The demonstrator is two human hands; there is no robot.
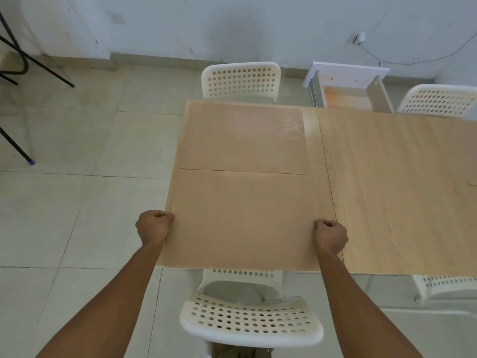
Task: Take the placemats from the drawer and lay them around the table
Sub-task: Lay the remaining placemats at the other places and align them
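From the head view, your left hand [154, 226] is curled tight, pinching the left edge of the near placemat [242, 218], and your right hand [331, 235] grips its right edge the same way. That mat lies on the left end of the table [400, 192]. A second placemat [245, 136] lies on the table just beyond it, edges nearly meeting. The open drawer [348, 91] juts past the table's far side.

Both hands [154, 226] [331, 235] grip near placemat [242, 218]; table [400, 189] beneath
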